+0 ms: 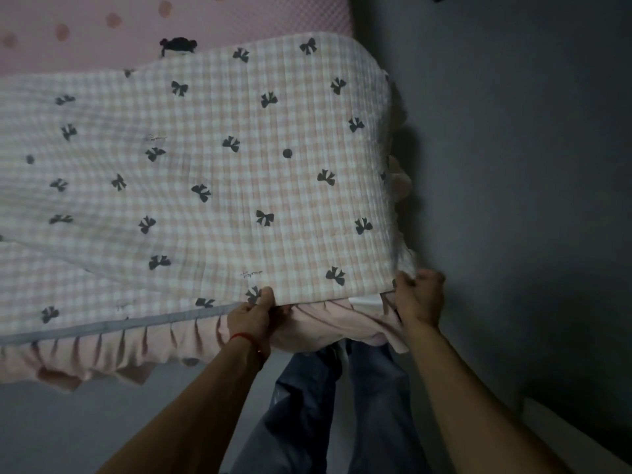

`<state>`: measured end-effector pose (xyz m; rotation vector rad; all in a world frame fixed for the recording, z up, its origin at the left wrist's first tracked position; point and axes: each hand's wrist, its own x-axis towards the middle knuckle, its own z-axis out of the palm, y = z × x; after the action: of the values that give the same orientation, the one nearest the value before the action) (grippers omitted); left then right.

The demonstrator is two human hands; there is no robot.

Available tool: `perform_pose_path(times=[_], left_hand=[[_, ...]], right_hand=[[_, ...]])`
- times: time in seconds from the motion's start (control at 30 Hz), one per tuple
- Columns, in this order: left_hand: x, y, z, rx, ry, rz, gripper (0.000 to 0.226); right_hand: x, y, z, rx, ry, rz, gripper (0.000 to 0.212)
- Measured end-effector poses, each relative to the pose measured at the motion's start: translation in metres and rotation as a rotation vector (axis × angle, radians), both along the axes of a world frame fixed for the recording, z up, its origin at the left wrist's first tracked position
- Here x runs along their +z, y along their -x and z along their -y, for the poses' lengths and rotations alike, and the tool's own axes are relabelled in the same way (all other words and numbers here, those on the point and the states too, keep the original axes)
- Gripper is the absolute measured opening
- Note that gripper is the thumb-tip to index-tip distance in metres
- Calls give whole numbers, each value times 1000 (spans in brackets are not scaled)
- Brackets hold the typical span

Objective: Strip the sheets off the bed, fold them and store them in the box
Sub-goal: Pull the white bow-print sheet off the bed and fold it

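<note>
**Soft sheet, held at the corner**

The pink-and-white checked quilted sheet with dark bows (pixel 212 172) looks soft and bendy. It has a little padding, so it is likely a bit thick, but probably not heavy. It will flop and sag if it is held in only one place. It should not slip much, because the cloth looks bumpy. It cannot break. The best places to hold it are the edges and the corners, with the two hands apart, so it stays spread out.

The sheet fills most of the frame, from the left side to just right of the middle. It lies over the bed. At the top left, a pink dotted mattress (pixel 102 25) shows where the sheet is already pulled back. A pink ruffled frill (pixel 113 347) hangs below the sheet's grey edge at the lower left.

Both hands are at the near edge of the sheet, low in the middle of the frame. The left hand (pixel 251 314) pinches the edge, thumb on top. The right hand (pixel 419 295) has its fingers curled around the cloth at the lower right corner. The corner is lifted, and bunched pink cloth shows under it, between the two hands.

The box is not in view.
</note>
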<state>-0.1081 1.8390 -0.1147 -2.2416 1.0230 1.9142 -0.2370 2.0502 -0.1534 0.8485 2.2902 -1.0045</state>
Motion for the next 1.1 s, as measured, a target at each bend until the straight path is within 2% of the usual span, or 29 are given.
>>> perform_pose_path(times=[0.1,0.17,0.27,0.37,0.4,0.47,0.63,0.67,0.73,0.8,0.87,0.97,1.1], left_hand=[[-4,2,4,-24,-53,16,30],[1,5,4,-47,-105,13,29],[10,4,16,-98,-107,58,24],[9,-1,33,-122,-132,59,22],[10,-3,41,-70,-125,54,24],[8,-11,64,-96,18,160,34],[27,-27,134,-394,578,541,78],[26,-30,154,-504,676,568,81],[27,-29,197,-875,781,627,76],[20,-31,235,-1312,760,701,70],[14,-27,264,-1575,605,664,74],[7,-20,293,-1784,330,587,84],[-4,-23,314,-1885,260,520,91]], right_hand=[[26,-15,29,451,-206,-272,49],[35,-29,60,729,-123,-410,49],[36,-42,128,1124,-15,-437,59],[29,-45,182,1337,-52,-348,82],[23,-45,194,1368,-92,-305,92],[15,-41,209,1390,-163,-219,107],[16,-27,229,1428,-232,-98,107],[15,-26,232,1439,-240,-94,106],[7,-27,236,1442,-267,-88,105],[-3,-29,235,1442,-287,-53,108],[-11,-33,242,1442,-324,-27,108],[-16,-41,257,1400,-405,-9,105],[-25,-53,259,1410,-534,-96,105]])
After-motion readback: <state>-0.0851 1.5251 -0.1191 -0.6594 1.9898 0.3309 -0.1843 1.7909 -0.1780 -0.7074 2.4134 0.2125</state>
